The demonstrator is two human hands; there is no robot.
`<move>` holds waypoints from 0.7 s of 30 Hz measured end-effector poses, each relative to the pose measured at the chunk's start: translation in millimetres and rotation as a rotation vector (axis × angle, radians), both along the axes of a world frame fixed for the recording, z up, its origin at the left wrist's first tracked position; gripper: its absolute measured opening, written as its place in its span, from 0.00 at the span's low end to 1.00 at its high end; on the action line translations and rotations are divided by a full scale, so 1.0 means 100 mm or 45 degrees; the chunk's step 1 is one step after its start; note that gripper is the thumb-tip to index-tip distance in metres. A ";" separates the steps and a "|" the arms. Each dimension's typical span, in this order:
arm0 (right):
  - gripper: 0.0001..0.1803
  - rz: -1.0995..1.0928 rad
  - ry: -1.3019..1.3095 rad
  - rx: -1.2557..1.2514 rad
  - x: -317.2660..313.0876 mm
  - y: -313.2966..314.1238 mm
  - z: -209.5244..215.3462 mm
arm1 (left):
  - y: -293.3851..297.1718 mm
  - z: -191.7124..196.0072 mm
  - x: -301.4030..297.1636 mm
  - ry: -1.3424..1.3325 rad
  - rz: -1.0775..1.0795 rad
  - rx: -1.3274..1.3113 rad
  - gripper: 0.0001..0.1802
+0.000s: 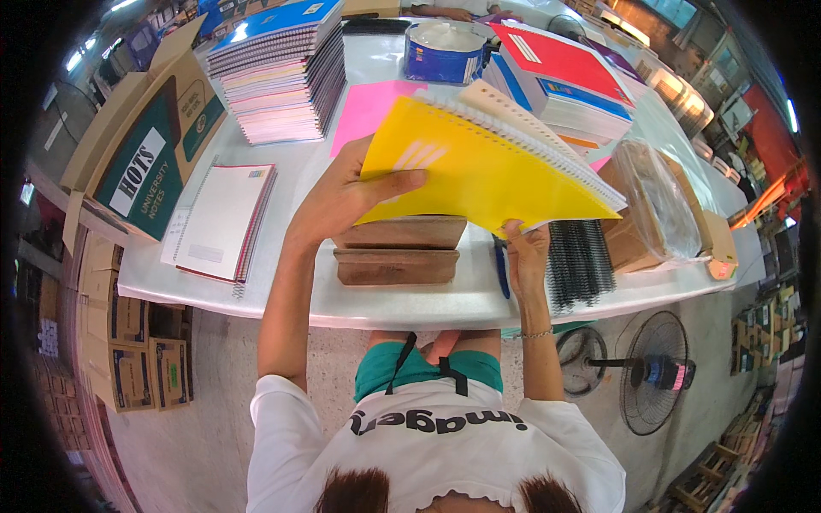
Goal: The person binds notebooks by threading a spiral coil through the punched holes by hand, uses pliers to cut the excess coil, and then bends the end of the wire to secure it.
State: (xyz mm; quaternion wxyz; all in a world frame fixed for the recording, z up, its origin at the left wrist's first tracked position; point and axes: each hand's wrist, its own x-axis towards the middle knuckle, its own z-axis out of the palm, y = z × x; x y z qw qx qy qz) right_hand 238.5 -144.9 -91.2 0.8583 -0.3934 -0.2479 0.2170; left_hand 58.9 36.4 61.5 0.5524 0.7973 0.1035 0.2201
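Note:
My left hand [342, 195] grips the left edge of a yellow-covered notebook [479, 167], thumb on top of the cover. My right hand [526, 252] supports the same notebook from below at its near edge. The notebook is tilted above two stacked wooden blocks [398, 248] on the white table [256, 291]. A punched row of holes runs along its far edge. A pink sheet [368, 107] lies behind it.
A tall stack of notebooks [278, 73] stands at the back left, a red-edged notebook [224, 221] lies left, black spiral coils [580, 261] right. A blue tub [445, 51], red and blue books [564, 81], a plastic-wrapped bundle [654, 209], cardboard boxes [145, 154] and a floor fan [654, 372] surround.

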 end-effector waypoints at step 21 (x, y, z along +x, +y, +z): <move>0.46 0.048 -0.903 -0.796 -0.12 0.14 -0.17 | 0.26 -1.53 -0.54 -0.554 0.604 -0.355 0.49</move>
